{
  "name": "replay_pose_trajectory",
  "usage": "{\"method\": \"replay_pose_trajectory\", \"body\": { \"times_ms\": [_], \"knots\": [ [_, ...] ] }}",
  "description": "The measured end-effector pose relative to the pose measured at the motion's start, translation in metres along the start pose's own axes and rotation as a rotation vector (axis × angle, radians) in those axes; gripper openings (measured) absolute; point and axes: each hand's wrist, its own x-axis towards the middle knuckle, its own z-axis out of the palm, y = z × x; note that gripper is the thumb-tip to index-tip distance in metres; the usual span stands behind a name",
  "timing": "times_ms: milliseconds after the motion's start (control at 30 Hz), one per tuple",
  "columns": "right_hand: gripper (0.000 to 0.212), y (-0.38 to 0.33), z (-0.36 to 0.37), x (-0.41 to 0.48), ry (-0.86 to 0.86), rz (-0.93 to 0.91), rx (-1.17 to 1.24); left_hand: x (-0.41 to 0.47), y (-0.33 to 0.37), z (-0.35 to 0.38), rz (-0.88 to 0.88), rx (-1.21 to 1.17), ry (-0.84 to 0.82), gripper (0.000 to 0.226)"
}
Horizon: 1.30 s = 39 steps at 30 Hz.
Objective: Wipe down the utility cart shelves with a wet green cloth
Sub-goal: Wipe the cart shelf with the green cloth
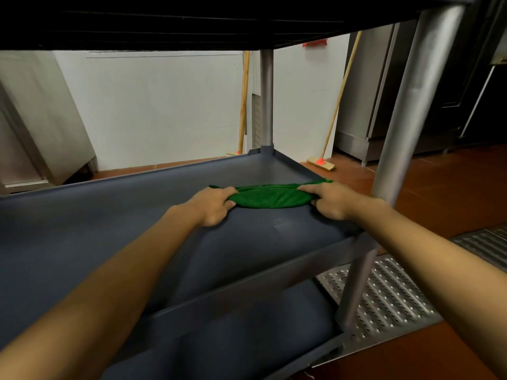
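Note:
A green cloth (270, 197) lies bunched on the dark grey middle shelf (109, 215) of the utility cart, near its right end. My left hand (212, 205) grips the cloth's left end with curled fingers. My right hand (329, 201) pinches its right end, close to the shelf's right rim. The cloth is stretched between both hands. A lower shelf (233, 338) shows beneath, and the underside of the top shelf (192, 20) runs overhead.
Grey metal cart posts stand at the near right (406, 111) and far corner (266, 102). Two brooms (322, 161) lean on the white wall behind. A perforated metal floor grate (389, 294) lies right of the cart on red tile. Steel cabinets flank both sides.

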Motion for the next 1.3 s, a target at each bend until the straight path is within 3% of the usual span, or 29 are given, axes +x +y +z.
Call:
{"method": "replay_pose_trajectory", "body": {
  "times_ms": [433,767,1200,1300],
  "knots": [
    [0.060,-0.005,-0.005,-0.048,-0.014,0.007,0.008,-0.052,0.016,0.000,0.040,-0.013,-0.001,0.033],
    [0.043,-0.007,-0.006,-0.077,0.013,-0.027,0.078,-0.092,0.028,-0.005,0.056,-0.057,0.003,0.033],
    [0.036,-0.025,-0.004,-0.105,-0.005,-0.110,0.129,-0.163,0.041,-0.017,0.043,-0.173,0.006,0.020],
    [0.046,-0.035,-0.002,-0.110,-0.004,-0.121,0.145,-0.176,0.039,-0.017,0.036,-0.211,0.014,0.018]
  ]
}}
